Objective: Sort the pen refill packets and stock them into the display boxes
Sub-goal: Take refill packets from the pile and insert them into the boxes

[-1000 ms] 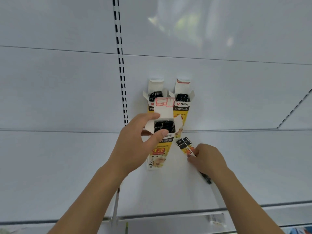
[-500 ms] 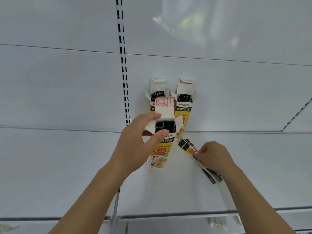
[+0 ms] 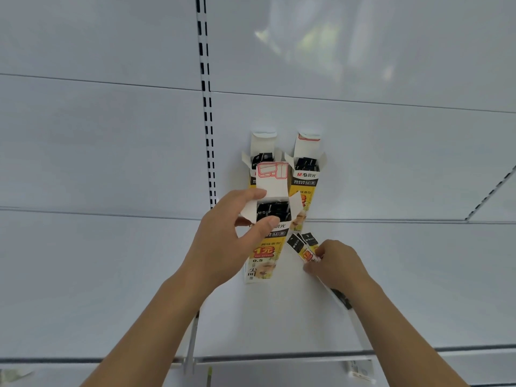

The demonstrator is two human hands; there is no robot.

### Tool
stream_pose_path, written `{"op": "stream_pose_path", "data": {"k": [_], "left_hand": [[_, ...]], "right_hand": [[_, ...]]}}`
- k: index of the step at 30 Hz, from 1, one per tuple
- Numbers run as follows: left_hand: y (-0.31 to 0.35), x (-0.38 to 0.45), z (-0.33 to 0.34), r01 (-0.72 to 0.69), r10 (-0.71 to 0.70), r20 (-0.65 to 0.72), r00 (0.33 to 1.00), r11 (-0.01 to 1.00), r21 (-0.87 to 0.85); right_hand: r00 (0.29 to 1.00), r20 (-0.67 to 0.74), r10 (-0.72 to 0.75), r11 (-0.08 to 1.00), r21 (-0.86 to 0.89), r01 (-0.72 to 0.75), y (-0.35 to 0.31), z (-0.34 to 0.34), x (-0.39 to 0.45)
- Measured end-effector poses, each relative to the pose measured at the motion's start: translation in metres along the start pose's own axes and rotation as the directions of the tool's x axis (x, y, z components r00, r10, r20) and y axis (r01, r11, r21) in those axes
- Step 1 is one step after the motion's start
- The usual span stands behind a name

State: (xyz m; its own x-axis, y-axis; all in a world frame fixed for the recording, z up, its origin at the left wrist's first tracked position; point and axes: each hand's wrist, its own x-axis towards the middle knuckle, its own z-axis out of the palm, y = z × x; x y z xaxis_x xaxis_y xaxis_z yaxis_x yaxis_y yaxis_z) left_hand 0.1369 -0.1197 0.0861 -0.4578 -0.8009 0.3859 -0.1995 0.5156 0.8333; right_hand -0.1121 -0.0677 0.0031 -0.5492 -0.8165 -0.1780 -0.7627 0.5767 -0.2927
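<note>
A white shelf [image 3: 111, 275] carries two opened display boxes [image 3: 305, 174] standing against its back panel. The left hand [image 3: 223, 247] has its grip closed round a third box [image 3: 268, 236] in front of them. Just right, the right hand [image 3: 337, 263] pinches two refill packets [image 3: 303, 245] on the shelf.

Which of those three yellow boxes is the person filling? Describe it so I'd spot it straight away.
Look at the white shelf, just right of the slotted black-and-white upright. Three open yellow boxes are there; two back boxes stand side by side against the wall. The front box is the only one gripped, by the left hand, and its flap carries a red outline.
</note>
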Motion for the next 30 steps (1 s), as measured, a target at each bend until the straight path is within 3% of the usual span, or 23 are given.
{"op": "stream_pose_path", "data": {"k": [4, 8, 10, 12, 15, 17, 19, 23, 27, 30], "left_hand": [[-0.002, -0.003, -0.003, -0.026, 0.026, -0.001, 1.0, 0.999, 0.032], [-0.004, -0.004, -0.007, -0.066, 0.064, 0.014, 0.998, 0.99, 0.122], [-0.005, -0.004, -0.009, -0.095, 0.092, 0.025, 0.995, 0.978, 0.186], [-0.004, -0.003, -0.011, -0.11, 0.104, 0.038, 0.994, 0.969, 0.223], [0.0, -0.003, -0.012, -0.118, 0.108, 0.061, 0.992, 0.972, 0.203], [0.0, -0.005, -0.012, -0.129, 0.119, 0.062, 0.991, 0.974, 0.184], [-0.001, -0.007, -0.012, -0.134, 0.125, 0.06, 0.99, 0.977, 0.167], [-0.001, -0.01, -0.013, -0.138, 0.13, 0.061, 0.99, 0.98, 0.141], [-0.001, -0.012, -0.012, -0.125, 0.12, 0.055, 0.991, 0.986, 0.106], [-0.001, -0.012, -0.01, -0.141, 0.135, 0.062, 0.989, 0.983, 0.117]], "right_hand": [[0.998, -0.023, -0.053, 0.993, 0.107, 0.055, -0.005, -0.011, -0.01], [0.959, -0.277, -0.059, 0.897, 0.407, 0.172, -0.014, -0.052, -0.029], [0.922, -0.387, -0.019, 0.688, 0.664, 0.293, -0.03, -0.08, -0.048], [0.864, -0.501, 0.059, 0.414, 0.8, 0.436, -0.052, -0.107, -0.072], [0.781, -0.615, 0.103, 0.016, 0.787, 0.617, -0.087, -0.136, -0.102], [0.767, -0.64, 0.045, -0.111, 0.76, 0.641, -0.11, -0.137, -0.108], [0.76, -0.65, -0.024, -0.069, 0.759, 0.647, -0.126, -0.126, -0.107], [0.75, -0.647, -0.139, 0.196, 0.724, 0.661, -0.126, -0.105, -0.094], [0.735, -0.636, -0.235, 0.271, 0.683, 0.678, -0.114, -0.102, -0.086], [0.719, -0.576, -0.389, 0.395, 0.601, 0.695, -0.109, -0.095, -0.084]]}}
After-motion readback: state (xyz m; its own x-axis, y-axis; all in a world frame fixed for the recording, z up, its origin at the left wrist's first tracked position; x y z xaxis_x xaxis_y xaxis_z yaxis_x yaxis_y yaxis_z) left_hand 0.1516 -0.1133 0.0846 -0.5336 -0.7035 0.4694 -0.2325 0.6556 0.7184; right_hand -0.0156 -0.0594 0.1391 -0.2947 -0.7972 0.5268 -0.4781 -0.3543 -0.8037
